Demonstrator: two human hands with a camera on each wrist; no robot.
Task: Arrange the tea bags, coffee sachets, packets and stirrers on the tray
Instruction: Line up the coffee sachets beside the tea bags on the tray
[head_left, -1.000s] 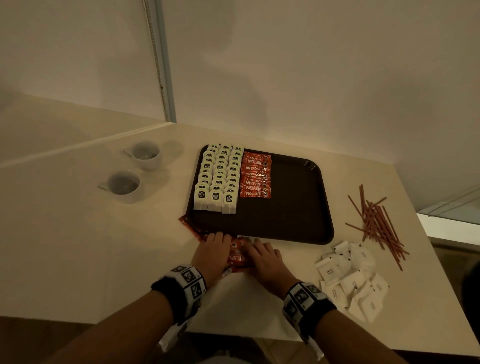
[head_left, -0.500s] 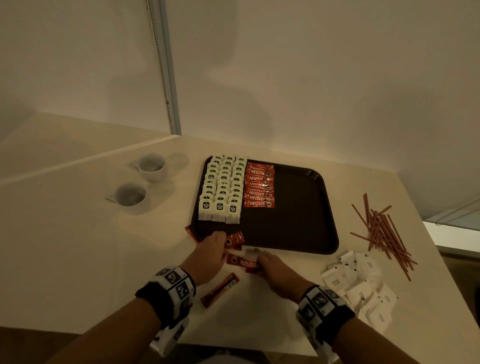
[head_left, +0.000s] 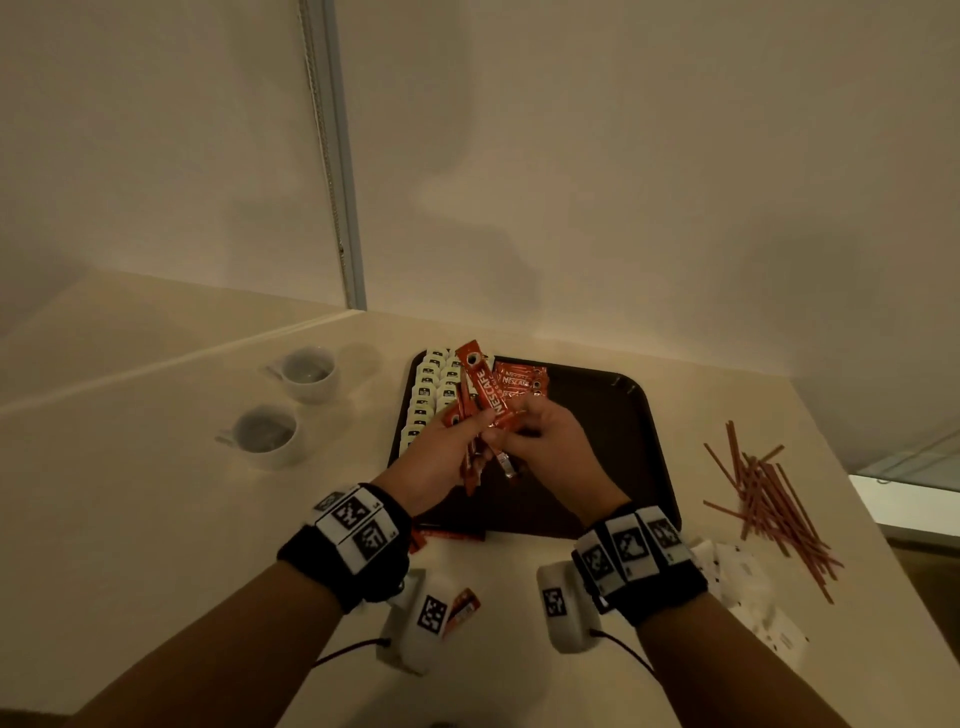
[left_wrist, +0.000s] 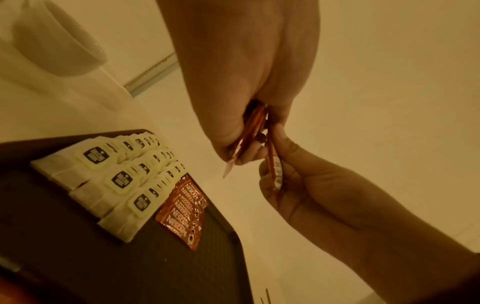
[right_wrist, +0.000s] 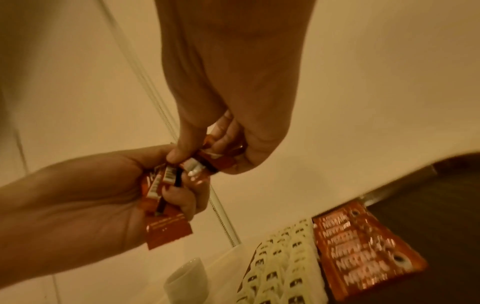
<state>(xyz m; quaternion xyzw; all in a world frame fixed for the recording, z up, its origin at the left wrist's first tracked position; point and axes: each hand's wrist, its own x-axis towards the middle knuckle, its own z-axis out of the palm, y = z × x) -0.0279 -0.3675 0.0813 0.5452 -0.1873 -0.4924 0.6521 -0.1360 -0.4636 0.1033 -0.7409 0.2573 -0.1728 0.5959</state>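
Above the dark tray (head_left: 623, 431), my left hand (head_left: 475, 428) grips a bunch of red coffee sachets (head_left: 480, 389). My right hand (head_left: 522, 421) pinches the lower end of one sachet (right_wrist: 200, 166) in that bunch. In the right wrist view the left hand's fingers (right_wrist: 179, 197) curl round the sachets (right_wrist: 161, 209). On the tray's left part stand rows of white tea bags (head_left: 428, 400), with a column of red sachets (head_left: 522, 382) laid beside them. Red stirrers (head_left: 763, 499) and white packets (head_left: 743, 577) lie on the table to the right of the tray.
Two white cups (head_left: 309, 371) (head_left: 265, 434) stand on the table left of the tray. Loose red sachets lie near the tray's front edge (head_left: 449, 535) and under my left wrist (head_left: 462, 605). A wall runs close behind the table.
Both hands have risen from the table in front of the tray to above it, with sachets gathered into the left hand. The camera has tilted upward.
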